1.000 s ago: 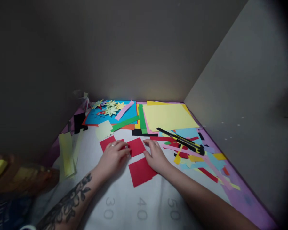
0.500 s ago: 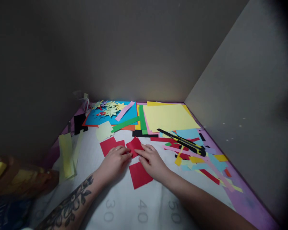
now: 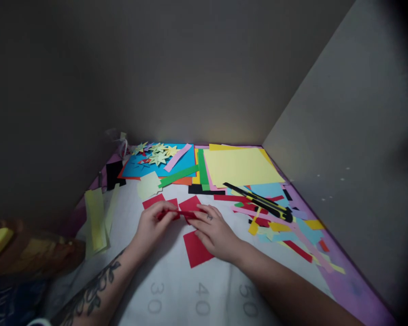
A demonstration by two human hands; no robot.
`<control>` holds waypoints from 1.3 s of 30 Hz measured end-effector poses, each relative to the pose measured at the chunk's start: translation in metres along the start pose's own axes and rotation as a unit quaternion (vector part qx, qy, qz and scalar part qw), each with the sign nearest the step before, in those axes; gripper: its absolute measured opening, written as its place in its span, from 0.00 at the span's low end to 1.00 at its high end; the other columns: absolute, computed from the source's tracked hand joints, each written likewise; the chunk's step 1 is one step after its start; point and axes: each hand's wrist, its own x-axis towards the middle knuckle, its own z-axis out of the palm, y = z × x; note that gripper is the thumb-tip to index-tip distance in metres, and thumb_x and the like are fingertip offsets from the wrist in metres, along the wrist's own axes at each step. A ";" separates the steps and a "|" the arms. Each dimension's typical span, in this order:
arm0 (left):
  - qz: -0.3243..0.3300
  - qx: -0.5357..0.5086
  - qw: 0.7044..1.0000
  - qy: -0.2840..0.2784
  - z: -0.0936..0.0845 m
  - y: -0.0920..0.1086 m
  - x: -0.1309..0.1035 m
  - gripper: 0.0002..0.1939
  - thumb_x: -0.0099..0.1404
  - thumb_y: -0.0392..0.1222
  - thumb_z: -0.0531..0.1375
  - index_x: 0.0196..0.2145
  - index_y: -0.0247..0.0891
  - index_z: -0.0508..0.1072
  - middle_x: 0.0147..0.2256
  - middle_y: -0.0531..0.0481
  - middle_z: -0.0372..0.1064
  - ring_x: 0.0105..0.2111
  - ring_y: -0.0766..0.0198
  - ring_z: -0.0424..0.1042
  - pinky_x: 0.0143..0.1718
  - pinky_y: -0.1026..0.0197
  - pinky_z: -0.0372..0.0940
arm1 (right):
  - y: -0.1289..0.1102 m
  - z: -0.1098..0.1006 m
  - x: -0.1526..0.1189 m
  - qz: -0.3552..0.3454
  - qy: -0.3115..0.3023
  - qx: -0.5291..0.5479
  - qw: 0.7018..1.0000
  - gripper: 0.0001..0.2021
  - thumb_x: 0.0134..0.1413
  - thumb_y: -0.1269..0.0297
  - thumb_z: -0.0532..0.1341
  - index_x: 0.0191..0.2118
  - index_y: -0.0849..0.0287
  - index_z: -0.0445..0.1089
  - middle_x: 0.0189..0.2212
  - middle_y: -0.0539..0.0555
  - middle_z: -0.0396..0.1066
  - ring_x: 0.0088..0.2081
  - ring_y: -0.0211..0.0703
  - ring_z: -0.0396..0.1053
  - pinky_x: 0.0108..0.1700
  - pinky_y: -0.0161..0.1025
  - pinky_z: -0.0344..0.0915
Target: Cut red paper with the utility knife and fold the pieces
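Note:
Between my two hands a red piece of paper [image 3: 186, 214] is raised and seen nearly edge-on. My left hand [image 3: 153, 225] pinches its left end between thumb and fingers. At the other end, the fingers of my right hand [image 3: 217, 232] close on it. Right behind lies another red paper piece [image 3: 191, 202] on the white sheet. More red paper [image 3: 153, 199] sits partly hidden behind my left hand. A red square [image 3: 196, 251] lies flat in front, its right corner under my right hand.
Paper stars [image 3: 158, 157] rest on blue paper [image 3: 185, 167] at the back left. Yellow sheets [image 3: 241, 167] are stacked at the back right. A utility knife [image 3: 258, 201] lies over coloured scraps on the right. Pale yellow strips [image 3: 97, 222] and a brown container [image 3: 30, 253] are on the left.
The red paper between my hands has come up off the surface and turned edge-on. My left hand has shifted slightly left, and its fingers have moved into a pinch.

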 end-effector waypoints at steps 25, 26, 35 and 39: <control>-0.003 0.206 0.940 -0.271 0.024 0.017 -0.026 0.22 0.52 0.41 0.64 0.45 0.41 0.66 0.42 0.47 0.68 0.42 0.54 0.65 0.42 0.56 0.58 | 0.001 -0.036 -0.014 0.217 -0.173 0.088 0.957 0.19 0.43 0.70 0.64 0.44 0.56 0.65 0.37 0.53 0.67 0.43 0.48 0.62 0.45 0.43 0.57; -0.011 0.198 0.942 -0.271 0.023 0.016 -0.026 0.21 0.52 0.40 0.64 0.45 0.41 0.66 0.40 0.48 0.69 0.41 0.55 0.66 0.40 0.57 0.58 | 0.002 -0.035 -0.014 0.216 -0.171 0.091 0.957 0.21 0.43 0.70 0.64 0.46 0.56 0.64 0.39 0.53 0.66 0.44 0.48 0.61 0.46 0.43 0.57; -0.015 0.187 0.943 -0.275 0.021 0.023 -0.029 0.25 0.52 0.39 0.62 0.48 0.42 0.64 0.46 0.46 0.65 0.46 0.53 0.63 0.44 0.56 0.57 | 0.006 -0.033 -0.013 0.187 -0.139 0.115 0.966 0.09 0.39 0.73 0.64 0.29 0.58 0.64 0.39 0.52 0.63 0.43 0.45 0.61 0.43 0.39 0.59; -0.033 0.178 0.938 -0.294 0.025 0.024 -0.033 0.23 0.49 0.36 0.62 0.44 0.40 0.66 0.38 0.48 0.68 0.40 0.54 0.66 0.39 0.56 0.58 | 0.004 -0.033 -0.014 0.197 -0.137 0.150 0.959 0.21 0.38 0.78 0.61 0.42 0.55 0.64 0.38 0.51 0.68 0.41 0.44 0.64 0.41 0.38 0.59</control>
